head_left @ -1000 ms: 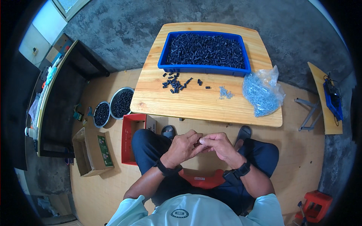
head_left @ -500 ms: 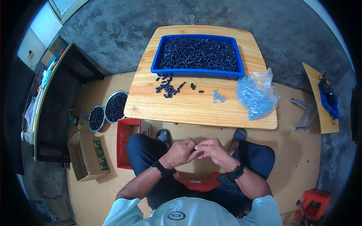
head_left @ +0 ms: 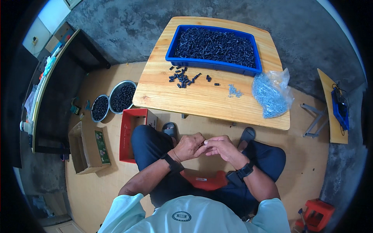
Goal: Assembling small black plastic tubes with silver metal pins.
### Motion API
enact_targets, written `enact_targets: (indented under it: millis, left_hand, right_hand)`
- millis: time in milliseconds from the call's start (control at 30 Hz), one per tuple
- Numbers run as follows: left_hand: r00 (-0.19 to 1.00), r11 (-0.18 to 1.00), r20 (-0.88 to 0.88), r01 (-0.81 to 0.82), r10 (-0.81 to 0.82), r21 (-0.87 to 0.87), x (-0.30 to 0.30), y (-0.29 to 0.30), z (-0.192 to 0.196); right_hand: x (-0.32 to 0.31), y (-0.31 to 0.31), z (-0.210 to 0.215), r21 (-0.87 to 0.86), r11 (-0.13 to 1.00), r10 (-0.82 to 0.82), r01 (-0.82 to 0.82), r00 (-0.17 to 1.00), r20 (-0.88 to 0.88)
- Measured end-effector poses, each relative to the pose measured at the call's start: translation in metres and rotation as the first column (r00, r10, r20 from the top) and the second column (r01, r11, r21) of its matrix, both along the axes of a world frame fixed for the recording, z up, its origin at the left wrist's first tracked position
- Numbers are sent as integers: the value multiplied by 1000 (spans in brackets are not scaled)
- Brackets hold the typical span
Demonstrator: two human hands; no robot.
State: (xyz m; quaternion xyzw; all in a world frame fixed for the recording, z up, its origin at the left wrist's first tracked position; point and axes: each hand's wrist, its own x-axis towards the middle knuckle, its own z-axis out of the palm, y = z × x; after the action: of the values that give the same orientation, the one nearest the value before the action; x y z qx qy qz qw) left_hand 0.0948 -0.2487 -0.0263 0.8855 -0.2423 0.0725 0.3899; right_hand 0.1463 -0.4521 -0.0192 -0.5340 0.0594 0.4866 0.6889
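Above my lap, in front of the table, both hands meet at the fingertips. My left hand [head_left: 189, 146] is closed, its fingers curled around something small and mostly hidden. The thumb and forefinger of my right hand [head_left: 220, 147] pinch at the same spot; what they hold is too small to name. Beyond them on the wooden table [head_left: 163, 95] lie a loose group of short black cylindrical pieces [head_left: 182, 77] and a little heap of small silvery screws [head_left: 234, 91]. A blue tray [head_left: 213, 66] full of similar black pieces stands behind these.
A clear plastic bag of silvery screws [head_left: 270, 97] rests at the table's right end. On the floor to the left are a red box [head_left: 126, 136], an open cardboard box [head_left: 89, 149] and two metal bowls of black parts [head_left: 123, 97]. A red stool [head_left: 318, 213] stands at lower right.
The view has shifted slightly, so the table and tray appear higher and further right. My hands stay together, with the right fingers a little more stretched out.
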Motion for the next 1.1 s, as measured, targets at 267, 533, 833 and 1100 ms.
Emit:
enact_targets:
  millis: [267,533,833,1100]
  left_hand:
    - [993,994,101,-53,63,-98,-4,1,25]
    - [987,987,121,-85,102,-136,-12,1,50]
    - [970,990,206,-109,126,-90,-22,4,54]
    - [966,991,228,-133,124,22,-27,9,47]
  right_hand:
    - [2,-6,22,86,996,-3,-1,999,51]
    - [2,-8,26,183,971,137,-156,984,114]
    - [0,2,26,149,968,172,-201,967,188]
    - [-5,8,21,178,976,104,-129,984,142]
